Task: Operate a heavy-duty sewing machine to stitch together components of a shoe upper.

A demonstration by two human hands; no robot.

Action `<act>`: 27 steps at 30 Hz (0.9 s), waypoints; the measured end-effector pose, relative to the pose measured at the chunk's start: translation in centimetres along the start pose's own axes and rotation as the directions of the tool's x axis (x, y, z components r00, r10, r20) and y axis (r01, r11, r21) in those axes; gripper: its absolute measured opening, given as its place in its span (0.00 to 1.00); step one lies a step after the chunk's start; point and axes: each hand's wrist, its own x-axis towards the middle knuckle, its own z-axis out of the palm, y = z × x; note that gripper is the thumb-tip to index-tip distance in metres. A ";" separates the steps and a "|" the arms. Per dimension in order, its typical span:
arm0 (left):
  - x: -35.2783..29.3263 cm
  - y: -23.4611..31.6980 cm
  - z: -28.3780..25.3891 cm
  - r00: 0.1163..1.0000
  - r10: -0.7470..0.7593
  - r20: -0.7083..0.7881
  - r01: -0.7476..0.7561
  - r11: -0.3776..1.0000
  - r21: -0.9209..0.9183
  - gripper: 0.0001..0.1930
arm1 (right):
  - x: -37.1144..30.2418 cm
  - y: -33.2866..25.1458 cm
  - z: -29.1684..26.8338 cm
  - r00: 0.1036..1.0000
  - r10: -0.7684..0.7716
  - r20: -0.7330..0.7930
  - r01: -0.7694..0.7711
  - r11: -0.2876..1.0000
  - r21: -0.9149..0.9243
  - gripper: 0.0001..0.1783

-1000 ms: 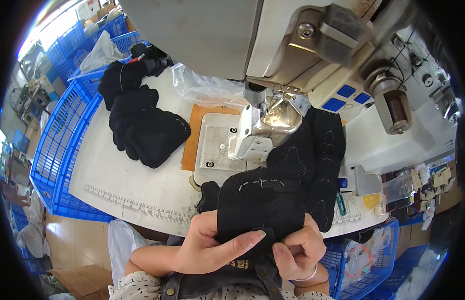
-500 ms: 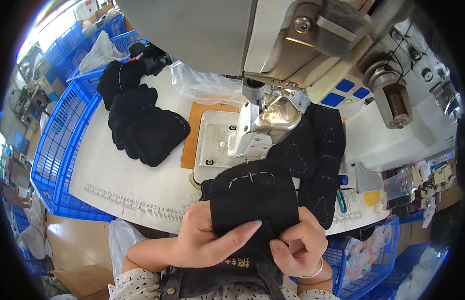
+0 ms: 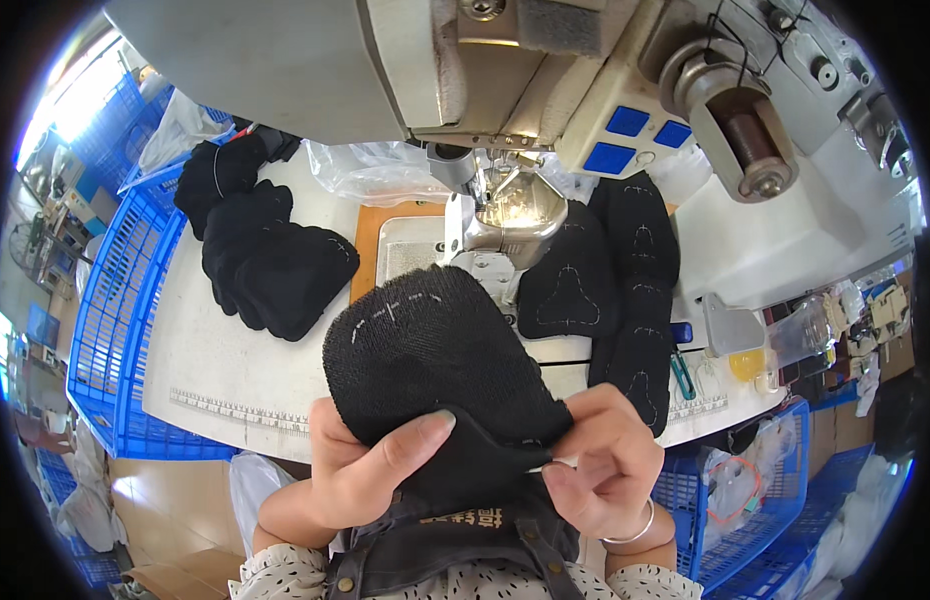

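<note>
Black fabric piece (image 3: 435,345) held in both of your hands, in front of the sewing machine (image 3: 505,215) and over the near side of the pale surface (image 3: 235,365). The piece is tilted, its rounded end toward the upper left; a dashed white line, crossed by a short stroke, follows that end. Your left hand (image 3: 363,468) pinches the lower left part of the piece, with the thumb laid flat along the near face and the other fingers largely hidden behind it. Your right hand (image 3: 613,455) is curled at the lower right corner, pinching the edge, where the cloth is folded; a white bracelet (image 3: 640,528) circles that wrist.

To the left on the surface lies a heap of black pieces (image 3: 270,265), overlapping one another, beside a blue basket (image 3: 125,330). To the right of the needle area, a black piece with a white dashed outline (image 3: 568,290) lies next to a column of similarly marked pieces (image 3: 635,240). A small green tool (image 3: 682,377) rests just beside this column. A printed ruler (image 3: 235,408) runs along the near left border, and a clear plastic bag (image 3: 375,172) lies behind the machine's plate.
</note>
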 end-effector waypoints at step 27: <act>0.1 -0.2 0.1 0.998 0.049 -0.030 -0.050 0.998 -0.033 0.06 | 0.4 0.3 0.5 1.000 0.025 -0.018 -0.023 0.997 0.069 0.12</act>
